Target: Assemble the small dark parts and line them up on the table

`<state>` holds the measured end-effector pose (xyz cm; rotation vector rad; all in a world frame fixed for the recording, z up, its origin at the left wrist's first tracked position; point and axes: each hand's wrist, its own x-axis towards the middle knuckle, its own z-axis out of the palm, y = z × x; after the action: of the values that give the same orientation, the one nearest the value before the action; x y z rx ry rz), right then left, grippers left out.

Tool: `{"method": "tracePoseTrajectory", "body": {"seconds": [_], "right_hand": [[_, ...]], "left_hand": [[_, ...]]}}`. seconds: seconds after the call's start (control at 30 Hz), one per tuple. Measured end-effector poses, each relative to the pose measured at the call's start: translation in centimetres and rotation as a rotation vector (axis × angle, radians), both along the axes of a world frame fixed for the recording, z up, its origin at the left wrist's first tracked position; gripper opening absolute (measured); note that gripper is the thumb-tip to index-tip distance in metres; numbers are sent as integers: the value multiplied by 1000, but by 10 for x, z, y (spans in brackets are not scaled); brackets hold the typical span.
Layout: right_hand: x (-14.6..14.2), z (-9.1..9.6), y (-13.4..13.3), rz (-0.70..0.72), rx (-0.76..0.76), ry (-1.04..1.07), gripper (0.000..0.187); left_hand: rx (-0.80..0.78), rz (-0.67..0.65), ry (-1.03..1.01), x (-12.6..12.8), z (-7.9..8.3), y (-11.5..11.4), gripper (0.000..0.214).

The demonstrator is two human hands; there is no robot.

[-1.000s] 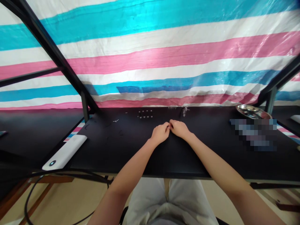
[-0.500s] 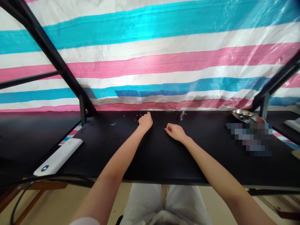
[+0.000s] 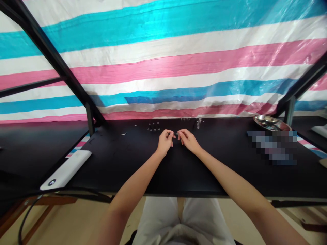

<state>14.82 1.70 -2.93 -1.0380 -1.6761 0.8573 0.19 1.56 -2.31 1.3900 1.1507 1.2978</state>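
Note:
My left hand (image 3: 166,141) and my right hand (image 3: 189,141) face each other above the black table, fingertips nearly meeting. Each one is closed in a pinch. Between the fingertips is a tiny greyish piece (image 3: 176,134), too small to name. Just beyond my left hand lie several small dark pieces with light ends (image 3: 154,126), set side by side. Farther back, a row of small thin metallic pieces (image 3: 185,119) lies near the table's far edge. To its right is a small clear bundle with white strands (image 3: 198,123).
On the left lies a long white device with a round display (image 3: 66,170), a black cable near it. White thread-like scraps (image 3: 124,133) lie at the left. A shiny metal dish (image 3: 272,123) and a blurred-out object (image 3: 273,148) are at the right. Black frame bars (image 3: 61,68) rise at both sides.
My left hand has moved right and nearer from the small dark pieces, uncovering them. My right hand has shifted slightly forward. Both now pinch close together around a tiny piece.

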Motion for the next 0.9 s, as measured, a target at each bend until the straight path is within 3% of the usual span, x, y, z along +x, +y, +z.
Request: {"method": "tracePoseTrajectory", "body": {"seconds": [0.27, 0.5, 0.73, 0.9], "right_hand": [[-7, 3, 0, -100, -93, 371, 31], [13, 14, 4, -291, -12, 515, 25], [5, 19, -13, -133, 21, 374, 29], [-1, 13, -16, -65, 9, 79, 28]], "left_hand": [[-4, 11, -105, 4, 6, -4, 28], [15, 73, -89, -1, 8, -1, 28], [36, -167, -14, 3, 11, -8, 31], [60, -193, 13, -1, 11, -8, 33]]}}
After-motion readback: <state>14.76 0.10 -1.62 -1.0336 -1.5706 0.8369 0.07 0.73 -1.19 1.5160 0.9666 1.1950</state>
